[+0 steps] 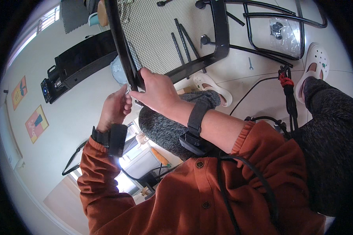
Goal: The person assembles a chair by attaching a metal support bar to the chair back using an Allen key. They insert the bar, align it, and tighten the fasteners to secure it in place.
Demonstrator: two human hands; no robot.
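Observation:
A black metal frame with wire mesh (153,23) stands in front of me, its edge tube (123,43) running down to my hands. My right hand (157,92) is closed around the lower end of that tube, thumb toward my other hand. Right beside it, my left hand (115,105) is closed in a pinch on a small silvery metal piece (128,91) at the tube's end. The fingers hide most of this piece, so its kind does not show. Dark wheels (205,39) are fitted along the frame's far side.
Loose black rods (180,43) show through the mesh. On the tiled floor lie a small wrench (250,63), bent black tubing (259,49) and a clear plastic bag (284,37) with dark parts. A bundled black cord (288,94) hangs near my leg. A television (86,55) stands left.

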